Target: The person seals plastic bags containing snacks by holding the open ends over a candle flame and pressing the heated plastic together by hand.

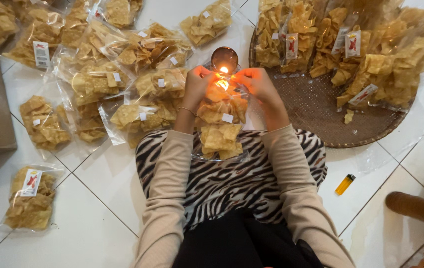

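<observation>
Two hands pinched shut on one bag's (220, 130) top edge, left hand (197, 85) at nine o'clock of flame (224, 70), right hand (255, 82) at three o'clock.

Glossy clear plastic bag (220, 130), matt woven tray (321, 111).

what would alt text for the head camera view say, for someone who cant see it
A seated person's left hand and right hand hold the top of a clear bag of crackers against a small flame. More filled bags cover the white tiled floor, a woven tray holds others, and a yellow lighter lies nearby.
</observation>
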